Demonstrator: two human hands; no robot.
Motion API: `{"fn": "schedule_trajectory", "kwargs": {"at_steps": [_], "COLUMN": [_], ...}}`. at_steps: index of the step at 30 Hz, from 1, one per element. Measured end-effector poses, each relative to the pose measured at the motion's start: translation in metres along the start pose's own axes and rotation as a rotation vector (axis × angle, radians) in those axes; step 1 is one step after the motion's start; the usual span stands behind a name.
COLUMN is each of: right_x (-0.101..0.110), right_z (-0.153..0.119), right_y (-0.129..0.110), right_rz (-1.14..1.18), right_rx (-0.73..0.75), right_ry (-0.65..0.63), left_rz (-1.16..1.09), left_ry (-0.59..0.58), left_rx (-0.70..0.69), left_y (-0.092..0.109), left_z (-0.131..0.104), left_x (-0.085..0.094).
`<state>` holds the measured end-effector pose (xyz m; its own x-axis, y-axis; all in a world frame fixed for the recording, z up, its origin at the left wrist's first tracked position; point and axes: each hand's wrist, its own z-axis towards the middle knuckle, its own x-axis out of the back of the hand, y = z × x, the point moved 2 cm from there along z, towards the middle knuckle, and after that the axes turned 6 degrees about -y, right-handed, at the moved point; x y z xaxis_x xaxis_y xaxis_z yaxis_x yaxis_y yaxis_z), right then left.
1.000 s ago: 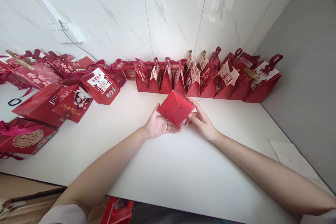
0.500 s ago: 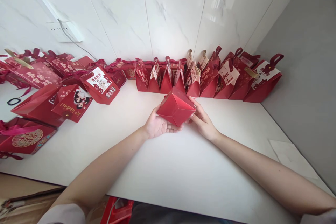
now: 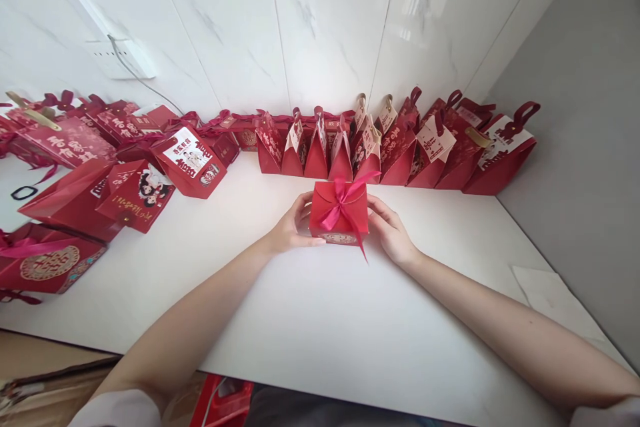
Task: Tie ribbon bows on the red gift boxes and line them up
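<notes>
A small red gift box (image 3: 320, 210), tied on top with a magenta ribbon bow (image 3: 341, 203), is between my hands over the middle of the white table. My left hand (image 3: 295, 227) grips its left side, thumb along the lower front edge and fingers behind. On the right side, my right hand (image 3: 393, 230) has its fingers against the box, partly hidden by it. A gold round emblem shows on the front face below the lid. Just behind the box stands a row of red and cream gift boxes (image 3: 400, 153) with strap handles.
More red boxes (image 3: 193, 160) lie piled at the left, some with ribbons. A black loop (image 3: 24, 193) lies near the left edge. White paper (image 3: 555, 300) rests at the right by the grey wall. A cable runs from the wall socket (image 3: 120, 60) down behind the boxes.
The box has turned from showing its plain folded underside to standing bow side up. Both my hands have shifted their hold to its sides.
</notes>
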<state>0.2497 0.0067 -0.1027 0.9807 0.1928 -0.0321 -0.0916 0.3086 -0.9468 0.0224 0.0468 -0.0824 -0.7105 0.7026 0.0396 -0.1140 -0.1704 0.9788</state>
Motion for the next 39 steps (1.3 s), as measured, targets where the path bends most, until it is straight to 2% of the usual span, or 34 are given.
{"fn": "schedule_trajectory", "kwargs": {"at_steps": [2, 4, 8, 11, 14, 19, 22, 24, 26, 29, 31, 35, 37, 39], "right_x": [0.002, 0.004, 0.007, 0.007, 0.005, -0.001, -0.003, -0.003, -0.005, -0.012, -0.014, -0.013, -0.007, -0.001], "right_z": [0.001, 0.0, -0.001, 0.0, -0.001, -0.007, -0.009, -0.01, -0.009, -0.011, -0.012, -0.01, -0.007, -0.002], "right_y": [0.003, 0.006, 0.008, 0.006, 0.003, 0.002, 0.001, -0.001, -0.003, -0.007, -0.009, -0.005, 0.001, 0.007], "right_rz": [-0.008, 0.003, 0.041, 0.07, 0.07, -0.029, -0.113, -0.143, -0.123, -0.099, -0.122, -0.155, -0.162, -0.165], "right_rx": [-0.018, -0.054, -0.133, -0.15, -0.131, -0.063, -0.05, -0.061, -0.087, -0.129, -0.142, -0.148, -0.156, -0.164], "right_ry": [-0.016, -0.003, 0.069, 0.084, 0.052, -0.036, -0.046, -0.083, -0.183, -0.329, -0.343, -0.29, -0.262, -0.23], "left_rz": [-0.052, -0.131, -0.161, -0.138, -0.047, 0.11, 0.31, 0.524, 0.726, 0.962, 1.093, 1.253, 1.305, 1.353], "left_ry": [-0.027, 0.014, 0.294, 0.411, 0.464, 0.37, 0.465, 0.518, 0.426, 0.059, -0.182, -0.472, -0.566, -0.603], "left_rx": [0.053, 0.111, 0.094, 0.088, 0.062, 0.035, -0.019, -0.102, -0.158, -0.103, -0.002, 0.2, 0.279, 0.334], "left_y": [-0.002, -0.007, -0.018, -0.016, -0.004, 0.016, 0.029, 0.047, 0.07, 0.104, 0.118, 0.124, 0.119, 0.115], "left_z": [-0.001, 0.0, 0.002, 0.003, 0.0, -0.005, -0.008, -0.011, -0.012, -0.006, 0.001, 0.023, 0.035, 0.043], "left_x": [0.005, 0.009, 0.021, 0.03, 0.039, 0.041, 0.038, 0.031, 0.019, -0.003, -0.016, -0.026, -0.026, -0.027]}}
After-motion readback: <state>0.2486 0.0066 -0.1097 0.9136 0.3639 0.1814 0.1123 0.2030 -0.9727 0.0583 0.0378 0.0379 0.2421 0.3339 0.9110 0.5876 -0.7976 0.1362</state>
